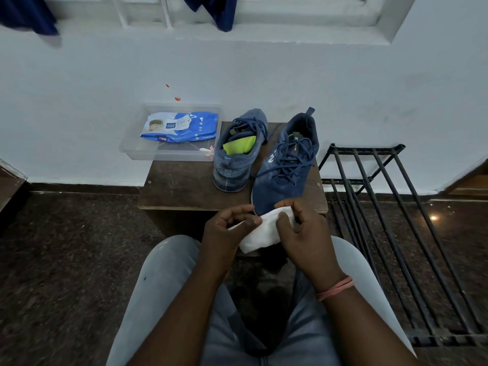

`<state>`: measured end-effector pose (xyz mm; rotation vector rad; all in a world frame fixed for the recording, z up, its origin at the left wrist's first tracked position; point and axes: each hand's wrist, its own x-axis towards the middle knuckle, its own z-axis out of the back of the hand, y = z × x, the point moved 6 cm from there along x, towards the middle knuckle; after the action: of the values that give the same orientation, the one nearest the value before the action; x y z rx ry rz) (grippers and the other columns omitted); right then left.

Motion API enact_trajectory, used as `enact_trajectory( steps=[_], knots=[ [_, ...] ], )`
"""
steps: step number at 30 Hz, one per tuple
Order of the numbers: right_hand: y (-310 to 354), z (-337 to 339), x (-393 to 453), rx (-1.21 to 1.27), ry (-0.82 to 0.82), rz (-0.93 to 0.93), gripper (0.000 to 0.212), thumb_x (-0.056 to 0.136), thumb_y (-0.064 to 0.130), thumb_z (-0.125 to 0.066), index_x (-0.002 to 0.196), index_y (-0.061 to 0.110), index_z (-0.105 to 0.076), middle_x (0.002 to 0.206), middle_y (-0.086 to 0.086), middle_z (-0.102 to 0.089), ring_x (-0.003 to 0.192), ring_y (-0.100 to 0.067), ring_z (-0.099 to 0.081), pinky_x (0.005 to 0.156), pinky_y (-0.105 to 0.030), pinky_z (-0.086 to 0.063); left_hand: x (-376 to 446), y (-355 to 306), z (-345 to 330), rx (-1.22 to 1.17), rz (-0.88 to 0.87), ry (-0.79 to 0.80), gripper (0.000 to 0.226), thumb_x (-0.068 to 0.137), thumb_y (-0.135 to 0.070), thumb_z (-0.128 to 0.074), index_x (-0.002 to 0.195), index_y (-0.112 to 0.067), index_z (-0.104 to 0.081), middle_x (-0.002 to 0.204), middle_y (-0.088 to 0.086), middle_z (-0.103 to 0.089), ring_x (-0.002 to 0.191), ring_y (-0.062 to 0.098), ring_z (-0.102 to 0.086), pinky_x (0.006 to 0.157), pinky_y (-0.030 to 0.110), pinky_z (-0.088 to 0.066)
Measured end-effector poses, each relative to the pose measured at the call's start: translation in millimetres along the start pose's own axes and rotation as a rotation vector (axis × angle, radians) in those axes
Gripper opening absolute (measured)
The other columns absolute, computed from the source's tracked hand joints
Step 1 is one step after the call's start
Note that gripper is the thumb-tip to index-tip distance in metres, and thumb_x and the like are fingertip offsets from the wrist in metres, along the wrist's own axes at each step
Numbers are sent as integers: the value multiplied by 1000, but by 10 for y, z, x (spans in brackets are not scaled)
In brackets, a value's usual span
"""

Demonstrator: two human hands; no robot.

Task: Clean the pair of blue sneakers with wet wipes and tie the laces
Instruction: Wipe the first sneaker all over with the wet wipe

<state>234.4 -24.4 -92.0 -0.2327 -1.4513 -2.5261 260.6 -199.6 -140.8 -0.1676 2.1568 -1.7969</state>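
Both blue sneakers (264, 157) sit on the wooden stool (179, 188), laces loose. White wet wipe (264, 231) pinched between left hand (227, 228) and right hand (301, 228), just off the near toe. Looks like folding prep; next: press wipe onto toe.

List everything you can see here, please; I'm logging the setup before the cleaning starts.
sneakers: two, blue, unlaced, side by side on the stool
stool: one, dark brown wood, against the wall
tray: one, clear plastic, on the stool's left end
wipes pack: one, blue and white, inside the tray
wipe: one, white, held in front of the right sneaker's toe
rack: one, black metal, on the floor right of the stool
cloths: dark blue, hanging at the window
left hand: pinches the wipe
right hand: pinches the wipe; pink wrist band
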Motion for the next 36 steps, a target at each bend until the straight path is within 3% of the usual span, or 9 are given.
enact_trajectory(
  steps=[4, 8, 12, 17, 21, 24, 29, 32, 36],
  knots=[
    [138, -44, -30, -98, -74, 101, 8, 92, 13, -65, 99, 16, -67, 90, 5, -69, 81, -1, -59, 74, -21, -50, 9, -6, 34, 168, -69, -62, 16, 84, -4, -79, 88, -20, -78, 83, -8, -79, 80, 4, -73, 70, 16, -54],
    [324, -173, -76, -181, -49, 289, 11, 90, 8, -66, 98, 14, -66, 92, 0, -62, 87, -13, -56, 79, -22, -44, 40, 70, 93, 136, -8, -114, 10, 89, -9, -75, 90, -18, -78, 87, -3, -79, 85, 13, -75, 75, 26, -58],
    [393, -368, -130, -299, 59, 372, 15, 84, 15, -67, 98, 15, -70, 103, -1, -60, 97, -22, -55, 86, -35, -42, 16, 241, 37, -261, 228, -76, 15, 91, -16, -67, 102, -10, -74, 100, 12, -77, 89, 25, -73, 74, 35, -60],
    [355, -541, -209, -403, 144, 380, 27, 90, 42, -65, 107, 24, -74, 117, 7, -64, 116, -18, -51, 99, -39, -34, 71, 256, 71, -529, 314, -1, 53, 98, -33, -62, 131, 8, -58, 121, 32, -64, 102, 36, -66, 87, 41, -58],
    [359, -428, -169, -114, 108, 338, 26, 96, 41, -61, 104, 22, -76, 117, 8, -64, 116, -14, -55, 99, -43, -41, 67, 176, -18, -585, 272, 92, 55, 82, -25, -82, 123, 3, -59, 112, 26, -66, 96, 33, -67, 85, 39, -58],
    [341, -333, -138, -25, 1, 272, 18, 94, 25, -66, 108, 15, -69, 117, 2, -51, 113, -12, -52, 96, -32, -46, 36, 181, -66, -624, 288, 14, 37, 82, -14, -70, 116, 0, -65, 107, 21, -71, 89, 25, -73, 75, 31, -62],
    [204, -403, -153, 42, 48, 4, 50, 88, 29, -74, 131, 21, -51, 112, 11, -51, 103, 2, -54, 83, -7, -43, 11, 157, -43, -544, 243, -34, 44, 78, -19, -72, 119, -2, -70, 109, 18, -73, 92, 23, -72, 76, 30, -62],
    [115, -373, -141, 79, 17, -30, 27, 91, 20, -71, 116, 26, -62, 99, 18, -63, 91, 3, -62, 74, -16, -50, 0, 187, -49, -421, 229, -55, 31, 77, -23, -73, 105, -8, -77, 104, 20, -76, 92, 29, -73, 81, 38, -61],
    [195, -166, -60, -38, -134, 84, 9, 91, 10, -68, 90, 19, -65, 87, 6, -61, 80, -8, -58, 68, -26, -47, 29, 169, -1, -141, 72, -64, 19, 95, -27, -66, 106, -19, -79, 104, 9, -78, 93, 23, -69, 83, 40, -54]
  ],
)
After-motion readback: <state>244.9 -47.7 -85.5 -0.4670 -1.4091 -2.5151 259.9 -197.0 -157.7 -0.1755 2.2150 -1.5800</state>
